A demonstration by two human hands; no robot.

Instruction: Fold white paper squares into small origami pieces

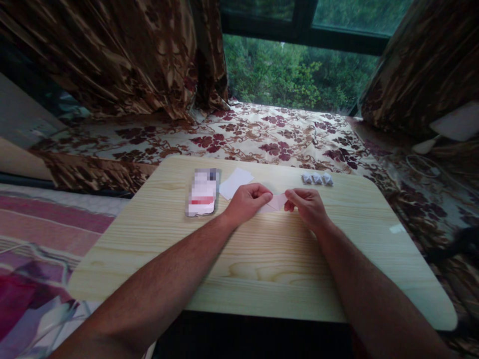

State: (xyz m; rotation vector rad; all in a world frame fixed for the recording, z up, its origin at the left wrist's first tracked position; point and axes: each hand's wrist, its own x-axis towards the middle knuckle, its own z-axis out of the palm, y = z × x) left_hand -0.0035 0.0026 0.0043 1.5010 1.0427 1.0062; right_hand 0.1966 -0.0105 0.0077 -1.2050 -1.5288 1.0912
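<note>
A small pale pink piece of paper (pixel 277 201) lies on the light wooden table (pixel 262 264), held between both hands. My left hand (pixel 247 202) is closed, pinching the paper's left end. My right hand (pixel 306 205) is closed too, pinching its right end with the fingertips. A white paper sheet (pixel 235 182) lies just behind my left hand. Left of it rests a phone (pixel 202 192) with its screen lit. Three small folded paper pieces (pixel 317 178) sit in a row at the table's far right.
Behind the table spreads a floral cloth (pixel 269 132), with brown patterned curtains (pixel 123 60) on both sides of a window showing trees. A striped pink fabric (pixel 41 234) lies to the left. Cables (pixel 421 164) lie at the right.
</note>
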